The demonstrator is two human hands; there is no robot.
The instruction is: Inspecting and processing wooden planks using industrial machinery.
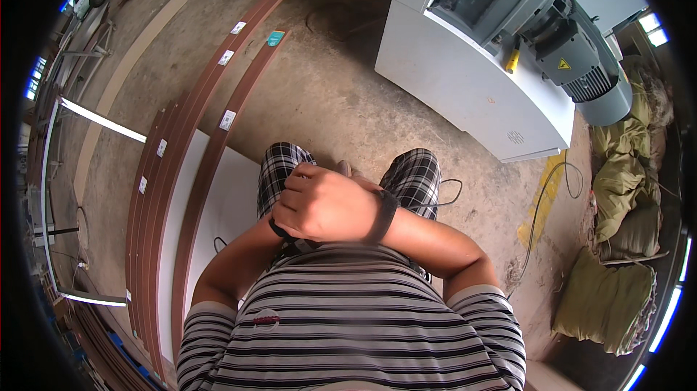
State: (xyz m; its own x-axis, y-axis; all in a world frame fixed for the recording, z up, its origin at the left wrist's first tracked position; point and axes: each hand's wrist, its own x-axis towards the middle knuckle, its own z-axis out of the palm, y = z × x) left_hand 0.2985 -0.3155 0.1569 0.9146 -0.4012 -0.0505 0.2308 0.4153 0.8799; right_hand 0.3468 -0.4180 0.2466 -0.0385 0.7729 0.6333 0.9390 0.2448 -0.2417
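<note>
My right hand (pixel 325 204) lies across my left wrist in front of my waist. Its fingers curl down over a black wristband (pixel 277 227) on that wrist, which shows only at its edge. Another black band (pixel 383 217) circles my right wrist. Most of my left hand (pixel 367 184) is hidden beneath the right one; only a bit of skin shows past it, so its fingers cannot be made out. Both forearms rest close to my striped shirt (pixel 356 311), above my checked trousers (pixel 414 180).
Long brown boards (pixel 192 122) with labels lie to my left, some over a white panel (pixel 229 188). At the upper right stands a white machine cabinet (pixel 450 71) carrying a grey motor (pixel 581 64) and a yellow-handled tool (pixel 513 57). Green sacks (pixel 610 296) and a black cable (pixel 536 224) lie right.
</note>
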